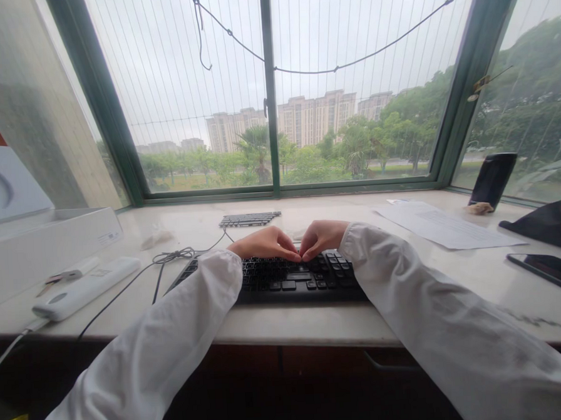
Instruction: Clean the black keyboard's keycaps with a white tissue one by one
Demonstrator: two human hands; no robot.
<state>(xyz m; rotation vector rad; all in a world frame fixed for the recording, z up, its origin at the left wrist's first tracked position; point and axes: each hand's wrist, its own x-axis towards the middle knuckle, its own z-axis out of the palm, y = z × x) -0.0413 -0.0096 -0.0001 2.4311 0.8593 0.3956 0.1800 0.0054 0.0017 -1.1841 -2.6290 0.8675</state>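
Note:
A black keyboard (289, 294) lies on the white sill in front of me, its cable bunched on the left. Over its right-hand part, my left hand (266, 242) and my right hand (322, 237) meet at the fingertips. Both are closed in a pinch, low over the keys or touching them. Whatever sits between the fingers is hidden or too small to name. Bare patches seem to show among the keys near the fingertips. Just beyond the hands lies a grey block of keycaps in rows (250, 219).
On the left are a white box (84, 229), a white power strip (87, 289) and the bunched cable (172, 256). To the right lie paper sheets (443, 223), a phone (554, 271) and a dark upright object (493, 180). A window frame (271, 110) closes off the back.

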